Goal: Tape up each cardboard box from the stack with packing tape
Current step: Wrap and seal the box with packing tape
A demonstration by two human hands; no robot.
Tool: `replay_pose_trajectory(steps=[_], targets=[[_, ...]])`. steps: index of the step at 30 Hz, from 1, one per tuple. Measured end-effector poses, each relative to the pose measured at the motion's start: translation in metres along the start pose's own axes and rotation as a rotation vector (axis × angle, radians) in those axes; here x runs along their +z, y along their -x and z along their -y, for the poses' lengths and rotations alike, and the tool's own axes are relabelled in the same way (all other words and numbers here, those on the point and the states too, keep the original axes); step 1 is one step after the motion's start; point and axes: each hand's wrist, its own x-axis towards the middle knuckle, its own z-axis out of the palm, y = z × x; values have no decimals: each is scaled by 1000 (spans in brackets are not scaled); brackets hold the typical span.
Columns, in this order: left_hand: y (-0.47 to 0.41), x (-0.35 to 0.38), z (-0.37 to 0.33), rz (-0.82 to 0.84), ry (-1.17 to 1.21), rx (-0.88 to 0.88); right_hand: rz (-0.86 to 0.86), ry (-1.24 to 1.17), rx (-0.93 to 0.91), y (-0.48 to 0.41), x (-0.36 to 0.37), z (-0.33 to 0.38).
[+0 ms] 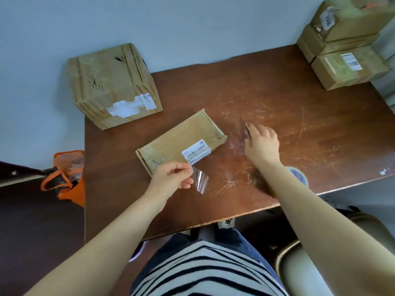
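Head view: tape strip [200, 180] is pinched by left hand [171, 178] beside flat box [181, 137], presumably for sealing; grip of right hand [263, 144] cannot be told.

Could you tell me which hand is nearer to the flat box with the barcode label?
Left. The left hand, pinching a clear tape strip, is at the near edge of the flat box; the right hand is over the table, clear of the box's right end.
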Motion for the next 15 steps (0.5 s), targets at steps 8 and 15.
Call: replay_pose_trajectory(steps=[8,15], targets=[[-6,-32,-1,-14,-26,-32,606,-727,-76,72,34,61],[-29,-76,-11,-19,-232,14,531,-968,57,89,65,96]])
